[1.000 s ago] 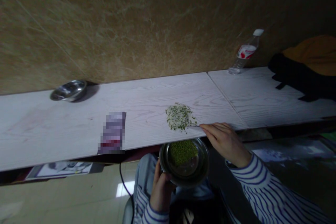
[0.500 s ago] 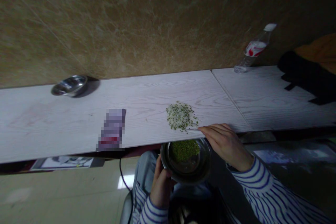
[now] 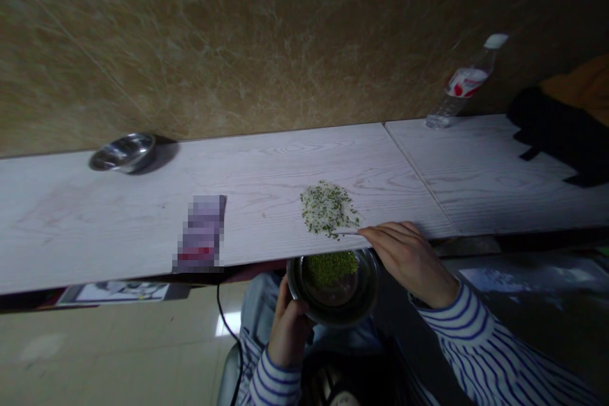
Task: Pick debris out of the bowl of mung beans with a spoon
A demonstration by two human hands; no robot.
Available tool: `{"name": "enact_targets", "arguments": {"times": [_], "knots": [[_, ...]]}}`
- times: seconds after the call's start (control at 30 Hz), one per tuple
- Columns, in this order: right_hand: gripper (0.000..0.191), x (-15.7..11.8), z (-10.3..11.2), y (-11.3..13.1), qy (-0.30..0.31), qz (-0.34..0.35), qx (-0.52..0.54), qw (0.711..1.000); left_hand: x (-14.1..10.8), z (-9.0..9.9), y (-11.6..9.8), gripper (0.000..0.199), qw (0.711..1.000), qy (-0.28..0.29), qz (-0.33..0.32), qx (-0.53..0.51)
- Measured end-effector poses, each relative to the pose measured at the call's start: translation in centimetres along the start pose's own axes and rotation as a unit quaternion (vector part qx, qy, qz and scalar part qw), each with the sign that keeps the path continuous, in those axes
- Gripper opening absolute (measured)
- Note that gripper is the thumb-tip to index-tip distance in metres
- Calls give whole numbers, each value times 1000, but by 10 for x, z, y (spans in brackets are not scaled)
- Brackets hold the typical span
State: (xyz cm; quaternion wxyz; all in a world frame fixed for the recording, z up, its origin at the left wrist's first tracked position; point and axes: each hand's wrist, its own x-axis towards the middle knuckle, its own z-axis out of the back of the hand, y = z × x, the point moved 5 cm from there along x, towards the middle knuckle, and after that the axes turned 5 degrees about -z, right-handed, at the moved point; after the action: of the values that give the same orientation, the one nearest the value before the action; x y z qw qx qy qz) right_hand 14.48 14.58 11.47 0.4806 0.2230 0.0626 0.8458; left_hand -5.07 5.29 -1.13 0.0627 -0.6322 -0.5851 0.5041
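One slim utensil (image 3: 349, 233) in the right hand (image 3: 410, 259), at the grain pile (image 3: 327, 207)

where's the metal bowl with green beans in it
In the head view, the metal bowl is low, just right of centre, held by the left hand just off the near edge of the tabletop, below the grain pile.

Behind the pale wood-grain worktop (image 3: 247, 165) rises a brown, marble-patterned wall (image 3: 238, 44) with light veining. A seam crosses the worktop toward the right. Below, the glossy cream tiled floor (image 3: 133, 349) catches a bright white reflection; the lighting is dim.
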Motion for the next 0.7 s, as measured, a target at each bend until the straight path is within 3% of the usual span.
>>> {"name": "enact_targets", "arguments": {"times": [0.7], "knots": [[25, 4, -2, 7, -7, 0, -5, 1000, -2, 1, -6, 71, 1000, 8, -10, -1]]}}
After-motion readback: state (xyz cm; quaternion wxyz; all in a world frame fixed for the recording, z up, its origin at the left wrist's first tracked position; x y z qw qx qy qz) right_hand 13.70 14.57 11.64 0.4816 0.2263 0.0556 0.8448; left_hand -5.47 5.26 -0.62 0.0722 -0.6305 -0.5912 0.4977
